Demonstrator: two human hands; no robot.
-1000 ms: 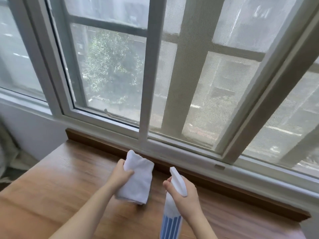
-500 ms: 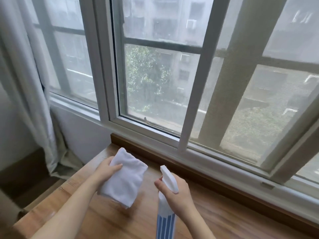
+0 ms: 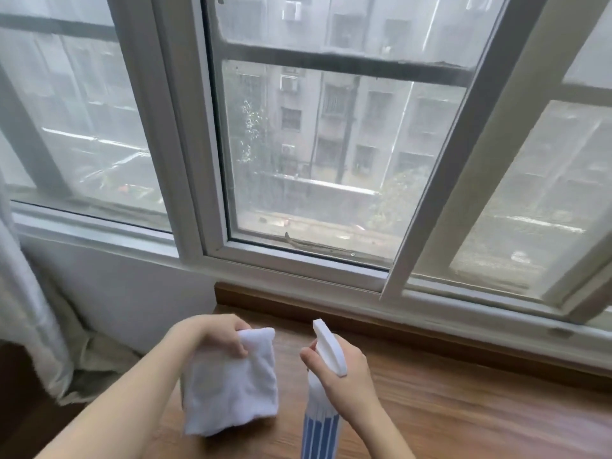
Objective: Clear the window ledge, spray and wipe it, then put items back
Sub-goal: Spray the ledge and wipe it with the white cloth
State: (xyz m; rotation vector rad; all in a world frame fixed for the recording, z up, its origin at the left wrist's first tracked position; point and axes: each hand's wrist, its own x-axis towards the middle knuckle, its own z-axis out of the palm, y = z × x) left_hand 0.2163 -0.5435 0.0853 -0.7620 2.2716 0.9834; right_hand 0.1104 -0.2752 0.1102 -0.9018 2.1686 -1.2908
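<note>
Now we spray the ledge, cloth at the ready.

From the head view, our right hand (image 3: 347,376) wraps the neck of the spray bottle (image 3: 321,422), a finger by the trigger, nozzle aimed ahead at the wooden ledge (image 3: 463,409). Just beside it, our left hand (image 3: 212,336) pinches the white cloth (image 3: 231,392) by its top edge. We judge it best to mist lightly ahead of the nozzle, keep the cloth out of the spray, then wipe along the grain toward the window frame (image 3: 298,270).
</note>
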